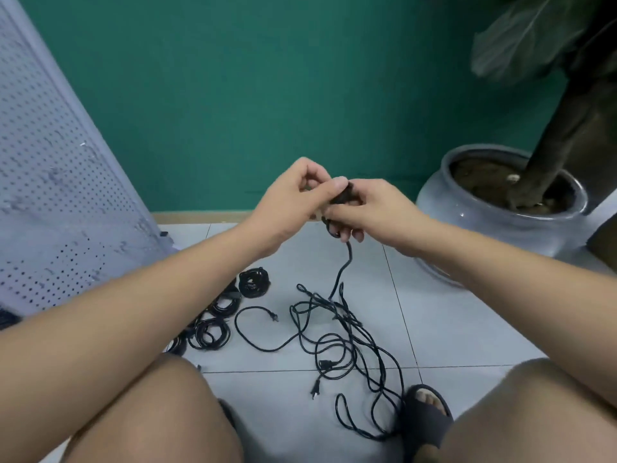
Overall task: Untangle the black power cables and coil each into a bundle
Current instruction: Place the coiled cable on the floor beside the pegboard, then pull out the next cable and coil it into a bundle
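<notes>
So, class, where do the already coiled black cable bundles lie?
In the head view, the coiled black cable bundles lie on the pale tiled floor, left of the loose black cable tangle, near the white perforated panel.

Grey glazed pot [484, 225]: stands upright on the pale tiled floor [450, 315], close to the green wall [233, 95]. Inside the pot are dark soil [477, 178], one small pale object [512, 177] lying on the soil, and a thick dark trunk [564, 135] rising toward the upper right. Large dull-green leaves [517, 38] hang above the pot. Left of the pot, a wooden baseboard [200, 216] runs along the foot of the wall. Far left of the pot, a white perforated panel [50, 182] stands tilted. Well in front of the pot, a dark slipper [424, 419] rests on the tiles.
</notes>
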A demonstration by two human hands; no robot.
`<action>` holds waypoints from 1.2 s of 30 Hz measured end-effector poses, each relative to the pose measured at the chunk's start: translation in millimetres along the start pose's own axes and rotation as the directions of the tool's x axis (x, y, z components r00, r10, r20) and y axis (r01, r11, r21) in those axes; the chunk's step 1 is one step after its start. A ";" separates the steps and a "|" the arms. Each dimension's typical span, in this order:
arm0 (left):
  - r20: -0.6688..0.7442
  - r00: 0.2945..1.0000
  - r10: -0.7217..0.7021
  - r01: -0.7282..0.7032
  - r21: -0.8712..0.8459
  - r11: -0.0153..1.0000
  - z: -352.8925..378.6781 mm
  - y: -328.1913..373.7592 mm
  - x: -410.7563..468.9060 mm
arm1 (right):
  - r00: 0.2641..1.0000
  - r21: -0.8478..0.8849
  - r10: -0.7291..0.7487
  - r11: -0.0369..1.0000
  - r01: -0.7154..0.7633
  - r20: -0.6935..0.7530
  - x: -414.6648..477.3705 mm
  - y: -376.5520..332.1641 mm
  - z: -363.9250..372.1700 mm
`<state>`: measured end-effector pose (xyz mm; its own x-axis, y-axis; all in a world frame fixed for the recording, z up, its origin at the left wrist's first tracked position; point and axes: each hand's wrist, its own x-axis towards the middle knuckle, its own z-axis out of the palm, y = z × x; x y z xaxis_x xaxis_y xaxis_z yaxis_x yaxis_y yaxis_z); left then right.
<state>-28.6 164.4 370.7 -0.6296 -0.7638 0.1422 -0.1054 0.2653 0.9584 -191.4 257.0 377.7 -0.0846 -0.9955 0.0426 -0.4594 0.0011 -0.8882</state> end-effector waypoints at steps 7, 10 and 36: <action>-0.004 1.000 0.002 -0.002 0.054 0.999 18.0 35.0 -42.2 | 0.984 0.312 -0.010 0.948 0.066 -0.178 -37.3 -44.1 -23.9; 0.113 0.993 -0.042 0.044 -0.010 0.999 24.1 40.4 -53.7 | 0.978 0.416 0.009 0.906 0.080 -0.207 -49.5 -57.0 -29.8; -0.004 0.995 0.096 -0.094 0.169 0.981 -5.3 34.8 -49.4 | 0.969 0.481 0.216 0.841 -0.247 0.119 -52.1 -22.3 -31.6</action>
<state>3.0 208.3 398.4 -0.6339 -0.7371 0.2342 -0.1743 0.4311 0.8853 -204.8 311.9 409.7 -0.0758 -0.9758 -0.2050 0.0593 0.2008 -0.9778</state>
